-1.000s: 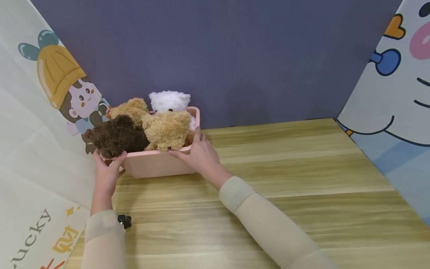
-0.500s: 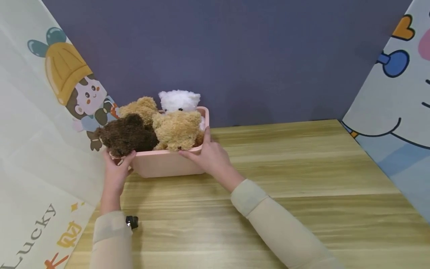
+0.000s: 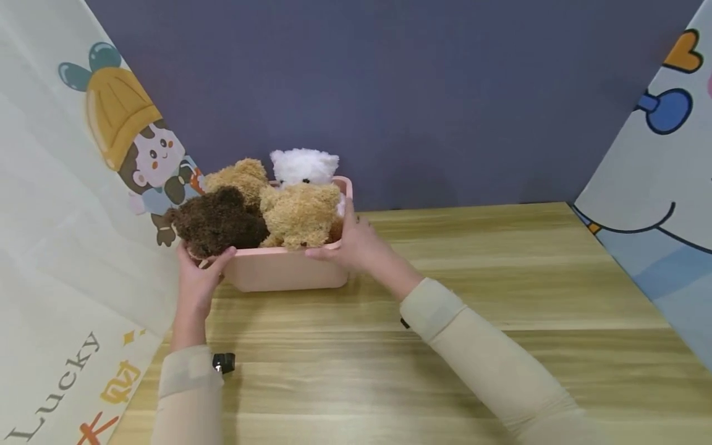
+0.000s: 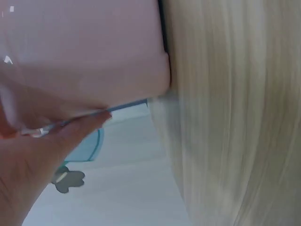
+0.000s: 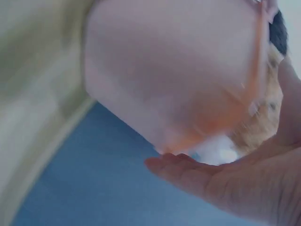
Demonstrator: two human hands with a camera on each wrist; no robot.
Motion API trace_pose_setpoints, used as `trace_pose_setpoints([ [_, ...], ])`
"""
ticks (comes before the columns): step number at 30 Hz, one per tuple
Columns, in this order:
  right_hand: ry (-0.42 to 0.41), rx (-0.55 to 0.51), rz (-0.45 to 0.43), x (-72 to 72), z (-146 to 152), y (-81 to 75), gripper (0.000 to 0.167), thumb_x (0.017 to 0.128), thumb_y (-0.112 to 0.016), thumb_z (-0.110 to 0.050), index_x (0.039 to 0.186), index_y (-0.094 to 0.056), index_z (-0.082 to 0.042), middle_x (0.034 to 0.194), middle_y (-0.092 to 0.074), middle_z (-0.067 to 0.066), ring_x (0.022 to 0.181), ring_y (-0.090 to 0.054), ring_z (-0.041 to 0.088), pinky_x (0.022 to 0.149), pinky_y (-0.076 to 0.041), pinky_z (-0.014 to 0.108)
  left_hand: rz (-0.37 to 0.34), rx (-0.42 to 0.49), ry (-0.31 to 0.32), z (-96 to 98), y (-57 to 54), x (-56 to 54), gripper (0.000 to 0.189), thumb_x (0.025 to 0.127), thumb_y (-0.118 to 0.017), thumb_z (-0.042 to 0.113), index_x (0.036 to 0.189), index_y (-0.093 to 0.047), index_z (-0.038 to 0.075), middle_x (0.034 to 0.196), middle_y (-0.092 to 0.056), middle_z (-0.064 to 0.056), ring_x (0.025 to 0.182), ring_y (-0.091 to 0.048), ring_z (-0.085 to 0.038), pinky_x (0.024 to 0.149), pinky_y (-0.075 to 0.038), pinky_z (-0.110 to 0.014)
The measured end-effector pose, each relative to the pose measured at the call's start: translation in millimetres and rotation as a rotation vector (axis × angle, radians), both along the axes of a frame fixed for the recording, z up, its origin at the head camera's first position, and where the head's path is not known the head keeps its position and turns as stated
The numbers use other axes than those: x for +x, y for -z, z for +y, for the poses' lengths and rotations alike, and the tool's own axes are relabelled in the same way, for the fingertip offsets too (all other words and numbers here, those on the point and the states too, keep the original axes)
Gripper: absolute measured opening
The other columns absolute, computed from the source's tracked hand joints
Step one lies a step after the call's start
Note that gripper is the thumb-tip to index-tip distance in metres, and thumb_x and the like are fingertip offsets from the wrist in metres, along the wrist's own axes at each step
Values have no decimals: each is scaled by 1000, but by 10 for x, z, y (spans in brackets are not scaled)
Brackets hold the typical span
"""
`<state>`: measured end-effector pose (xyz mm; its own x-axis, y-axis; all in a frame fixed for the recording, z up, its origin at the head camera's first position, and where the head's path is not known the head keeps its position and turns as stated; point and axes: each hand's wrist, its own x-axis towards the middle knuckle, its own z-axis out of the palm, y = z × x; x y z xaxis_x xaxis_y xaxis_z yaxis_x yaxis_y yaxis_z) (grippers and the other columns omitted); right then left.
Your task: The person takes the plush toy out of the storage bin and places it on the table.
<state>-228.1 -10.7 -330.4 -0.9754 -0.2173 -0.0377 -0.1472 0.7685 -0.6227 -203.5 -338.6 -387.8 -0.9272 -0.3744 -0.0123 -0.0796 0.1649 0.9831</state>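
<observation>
A pink storage bin [image 3: 286, 272] stands on the wooden table against the dark back wall. Plush toys fill it: a dark brown one [image 3: 219, 222] at front left, a tan one [image 3: 303, 216] at front right, another tan one [image 3: 239, 178] behind and a white one [image 3: 306, 165] at the back. My left hand [image 3: 197, 287] grips the bin's left front corner, thumb along the rim. At the right front corner is my right hand [image 3: 364, 247]; in the right wrist view its fingers [image 5: 188, 174] lie fairly straight at the rim, with the thumb spread away.
A white printed panel [image 3: 72, 247] rises close beside the bin on the left. The dark wall [image 3: 389, 111] borders the table's back, and another printed panel [image 3: 667, 204] stands at the right. The wooden tabletop [image 3: 473, 266] extends right of the bin.
The head view has swung left, so the scene shifts right in it. Bin and plush toys hold their place by the wall. My right hand has turned slightly at its corner.
</observation>
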Motion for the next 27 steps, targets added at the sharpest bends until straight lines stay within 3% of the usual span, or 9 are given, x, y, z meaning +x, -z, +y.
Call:
trace_pose_setpoints([
  [3, -33, -58, 85, -42, 36, -193, 137, 76, -81, -76, 166, 17, -46, 166, -31, 29, 146, -46, 45, 109, -51, 61, 19, -15, -23, 76, -6, 11, 122, 90, -85, 40, 167, 9, 44, 181, 2, 2, 167, -12, -23, 132, -26, -50],
  [5, -76, -41, 135, -67, 35, -316, 130, 81, -78, -75, 169, 12, -43, 171, -24, 25, 153, -39, 45, 114, -47, 64, 28, -15, -44, 120, -1, 19, 126, 88, -87, 42, 168, 11, 42, 181, 6, 4, 168, -4, -20, 136, -15, -48],
  [7, -125, -33, 154, -101, 10, -419, 122, 85, -74, -74, 169, 11, -45, 176, -16, 19, 159, -31, 43, 118, -43, 64, 26, 3, -62, 151, 5, 23, 128, 87, -87, 45, 168, 12, 42, 181, 9, 6, 168, 0, -18, 136, -11, -48],
  [11, -217, -7, 160, -202, -55, -533, 104, 92, -67, -72, 169, -2, -50, 177, -18, 13, 159, -32, 39, 118, -45, 62, 40, 51, -66, 171, 23, 21, 126, 87, -87, 45, 167, 10, 43, 180, 8, 6, 168, -2, -18, 136, -14, -48],
  [17, -351, 23, 142, -363, -68, -520, 92, 96, -67, -67, 170, -22, -37, 178, -20, 7, 164, -22, 33, 126, -34, 61, 94, 100, -45, 219, 45, -21, 116, 89, -87, 38, 165, 0, 45, 179, -8, 0, 164, -20, -21, 132, -27, -48],
  [21, -369, -9, 116, -395, -63, -449, 96, 92, -74, -64, 170, -23, -38, 178, -18, 7, 161, -31, 31, 126, -37, 57, 84, 127, -54, 241, 50, -29, 117, 89, -86, 40, 165, 2, 47, 180, -5, 1, 164, -18, -20, 131, -27, -49],
  [27, -367, -34, 158, -395, -123, -370, 94, 94, -76, -57, 170, -25, -35, 177, -22, 9, 160, -33, 31, 127, -36, 55, 86, 127, -97, 222, 44, -10, 118, 88, -87, 38, 166, 1, 46, 180, -8, 0, 164, -20, -21, 132, -28, -48],
])
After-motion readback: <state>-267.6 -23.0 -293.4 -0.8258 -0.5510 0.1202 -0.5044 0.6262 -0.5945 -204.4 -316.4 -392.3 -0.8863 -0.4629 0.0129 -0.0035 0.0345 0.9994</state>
